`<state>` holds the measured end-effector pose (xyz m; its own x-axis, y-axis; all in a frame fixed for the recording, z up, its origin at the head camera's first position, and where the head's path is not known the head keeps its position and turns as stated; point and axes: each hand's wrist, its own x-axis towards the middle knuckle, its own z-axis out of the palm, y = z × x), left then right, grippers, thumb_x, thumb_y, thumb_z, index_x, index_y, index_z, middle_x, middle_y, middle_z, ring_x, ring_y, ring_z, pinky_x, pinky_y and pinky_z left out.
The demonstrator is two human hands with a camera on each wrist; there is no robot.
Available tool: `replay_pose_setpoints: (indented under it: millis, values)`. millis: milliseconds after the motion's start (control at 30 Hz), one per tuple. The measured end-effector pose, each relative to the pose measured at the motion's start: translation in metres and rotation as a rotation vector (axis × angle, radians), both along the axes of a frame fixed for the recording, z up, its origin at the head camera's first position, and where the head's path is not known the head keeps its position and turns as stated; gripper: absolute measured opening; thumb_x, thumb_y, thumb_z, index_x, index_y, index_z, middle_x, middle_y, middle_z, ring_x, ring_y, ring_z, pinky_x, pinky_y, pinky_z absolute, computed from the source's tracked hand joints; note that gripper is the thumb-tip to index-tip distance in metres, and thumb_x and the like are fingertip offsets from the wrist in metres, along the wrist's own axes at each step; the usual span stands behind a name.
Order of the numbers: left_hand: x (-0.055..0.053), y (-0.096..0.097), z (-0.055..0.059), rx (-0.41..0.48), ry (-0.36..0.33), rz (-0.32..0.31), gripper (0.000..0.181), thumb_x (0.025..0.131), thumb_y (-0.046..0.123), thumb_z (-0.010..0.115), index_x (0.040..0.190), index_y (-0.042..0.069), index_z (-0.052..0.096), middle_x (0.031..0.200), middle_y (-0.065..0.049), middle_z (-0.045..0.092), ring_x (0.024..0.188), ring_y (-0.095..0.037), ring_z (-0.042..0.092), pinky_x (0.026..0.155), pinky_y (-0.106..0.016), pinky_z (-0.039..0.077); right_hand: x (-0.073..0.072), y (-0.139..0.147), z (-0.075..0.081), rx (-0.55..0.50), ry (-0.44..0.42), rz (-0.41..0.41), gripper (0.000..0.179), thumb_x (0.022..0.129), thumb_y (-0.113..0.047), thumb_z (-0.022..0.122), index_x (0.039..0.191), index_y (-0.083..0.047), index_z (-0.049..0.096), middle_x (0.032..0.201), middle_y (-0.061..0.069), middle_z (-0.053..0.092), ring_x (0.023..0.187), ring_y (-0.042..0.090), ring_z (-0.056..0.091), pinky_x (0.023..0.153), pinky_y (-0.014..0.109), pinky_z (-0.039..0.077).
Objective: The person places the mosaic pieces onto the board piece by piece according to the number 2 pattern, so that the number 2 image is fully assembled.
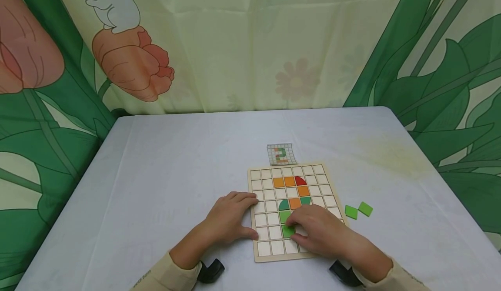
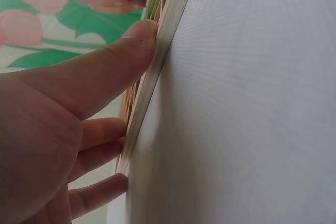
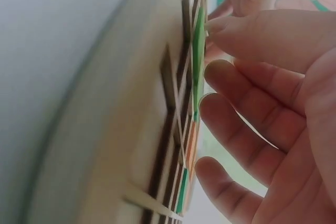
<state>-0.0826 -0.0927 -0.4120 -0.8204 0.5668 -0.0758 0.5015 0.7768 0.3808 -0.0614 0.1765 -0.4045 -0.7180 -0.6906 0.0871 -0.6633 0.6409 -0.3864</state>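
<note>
A wooden grid board (image 1: 267,248) lies on the table. My left hand (image 1: 228,219) rests along its left edge, thumb and fingertips touching the rim, as the left wrist view shows too. My right hand (image 1: 322,230) is over the board's lower right, its thumb and fingertips at a light green square tile (image 1: 288,231) lying in a cell. Above that tile sit another light green tile (image 1: 285,216), a dark green quarter-round tile (image 1: 284,205) and several orange tiles (image 1: 278,182). A red quarter-round tile (image 1: 300,180) is near the top. The right hand hides some cells.
Two loose light green tiles (image 1: 365,209) lie right of the board. A small pattern card (image 1: 281,154) showing a coloured figure is just beyond its top edge. White cloth covers the table (image 1: 176,160), and a printed curtain (image 1: 235,43) hangs behind it. Black bands are on both wrists.
</note>
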Motion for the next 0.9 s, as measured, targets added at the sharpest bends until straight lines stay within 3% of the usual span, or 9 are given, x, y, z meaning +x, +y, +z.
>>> replay_pose_setpoints:
  millis: [300,633,900]
  values:
    - [0.0,0.0,-0.001,0.004,0.005,-0.005,0.079,0.075,0.051,0.084,0.138,0.011,0.058,0.143,-0.001,0.053,0.13,-0.025,0.047,0.101,-0.048,0.043,-0.004,0.013,0.007,0.003,-0.075,-0.081,0.021,0.087,-0.022,0.077,0.106,-0.018,0.07,0.101,-0.014,0.064,0.097,0.013,0.06,0.086,0.04,0.05]
    - [-0.007,0.004,-0.001,0.037,0.032,0.022,0.054,0.082,0.04,0.082,0.124,0.01,0.068,0.13,0.001,0.063,0.12,-0.023,0.054,0.096,-0.041,0.046,-0.009,0.033,0.014,-0.004,-0.064,-0.177,0.023,0.085,-0.021,0.079,0.105,-0.014,0.071,0.103,-0.009,0.066,0.098,0.017,0.062,0.085,0.041,0.052]
    - [-0.008,0.006,-0.003,0.058,0.034,0.034,0.056,0.08,0.04,0.084,0.123,0.008,0.069,0.127,0.0,0.064,0.122,-0.023,0.053,0.102,-0.04,0.043,-0.009,0.048,0.02,-0.023,-0.046,-0.281,0.024,0.084,-0.018,0.079,0.105,-0.013,0.07,0.103,-0.008,0.066,0.096,0.017,0.063,0.083,0.041,0.053]
